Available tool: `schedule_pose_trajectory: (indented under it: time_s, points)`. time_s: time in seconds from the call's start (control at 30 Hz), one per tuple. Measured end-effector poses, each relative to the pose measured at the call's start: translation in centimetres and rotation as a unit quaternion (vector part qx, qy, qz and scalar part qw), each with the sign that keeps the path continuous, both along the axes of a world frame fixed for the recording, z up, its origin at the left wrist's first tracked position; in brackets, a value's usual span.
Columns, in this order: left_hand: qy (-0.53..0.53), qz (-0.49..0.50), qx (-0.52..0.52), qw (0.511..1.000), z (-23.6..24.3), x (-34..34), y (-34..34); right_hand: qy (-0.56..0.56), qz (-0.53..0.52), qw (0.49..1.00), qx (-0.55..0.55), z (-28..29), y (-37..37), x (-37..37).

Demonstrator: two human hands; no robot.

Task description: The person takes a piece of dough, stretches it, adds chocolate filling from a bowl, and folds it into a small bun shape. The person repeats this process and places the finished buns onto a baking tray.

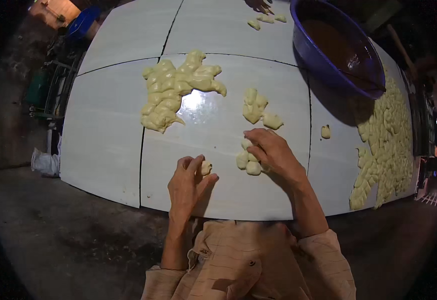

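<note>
My left hand (187, 182) rests on the white tiled slab (103, 140) with its fingertips pinching a small pale yellow dough piece (206, 167). My right hand (273, 152) lies palm down over a little cluster of dough lumps (248, 162), fingers curled onto them. Just beyond that hand sit a few more cut dough pieces (257, 107). A bigger heap of shaped dough pieces (173, 90) lies at the slab's middle left, beside a shiny wet patch.
A large blue basin (328, 55) with brown filling stands at the back right. Rows of finished dough pieces (386, 145) cover the slab's right edge. One stray piece (325, 131) lies between. More pieces (266, 20) sit at the far edge. Dark floor surrounds the slab.
</note>
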State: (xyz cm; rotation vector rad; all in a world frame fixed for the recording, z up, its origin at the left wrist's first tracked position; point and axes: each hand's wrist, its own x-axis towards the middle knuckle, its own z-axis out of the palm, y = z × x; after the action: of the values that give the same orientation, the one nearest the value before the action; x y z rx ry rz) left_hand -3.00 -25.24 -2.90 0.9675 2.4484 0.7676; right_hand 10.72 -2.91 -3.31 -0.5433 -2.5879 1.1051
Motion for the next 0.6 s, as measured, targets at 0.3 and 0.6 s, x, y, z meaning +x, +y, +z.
schedule_pose_trajectory:
  time_s: [0.3, 0.6]
  points:
    - [0.073, -0.055, 0.129, 0.987, -0.3, 2.2, 4.1, -0.077, -0.072, 0.966, -0.237, -0.6, 1.8, 0.3]
    - [-0.15, -0.058, 0.121, 0.98, -2.2, 2.6, 7.4, -0.07, -0.068, 0.992, -0.075, 1.4, 0.7, 2.2]
